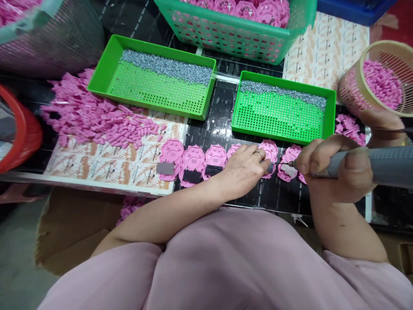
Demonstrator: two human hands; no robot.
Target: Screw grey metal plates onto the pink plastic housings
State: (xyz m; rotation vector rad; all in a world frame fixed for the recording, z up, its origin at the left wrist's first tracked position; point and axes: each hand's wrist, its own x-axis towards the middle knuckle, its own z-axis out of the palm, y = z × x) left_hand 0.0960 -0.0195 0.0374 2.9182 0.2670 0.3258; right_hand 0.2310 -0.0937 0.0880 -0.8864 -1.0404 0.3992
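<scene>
A grey electric screwdriver (380,163) is gripped in my right hand (338,168), its thin bit pointing left. The bit's tip meets the dark rectangular plate (266,166) on a pink plastic casing (268,150). My left hand (247,170), with a ring on one finger, pinches at that plate and rests over the row. To its left lie pink casings with dark plates, such as this one (193,157). Between my two hands lies another pink casing (291,154) with a pale plate. Part of the row is hidden under my left hand.
Two green perforated trays (155,97) (280,114) with silver screws stand behind the row. Loose pink parts (97,116) are heaped at left. A green basket (232,36) of pink casings stands at the back, a cream basket (350,82) at right, a red container (27,129) at left.
</scene>
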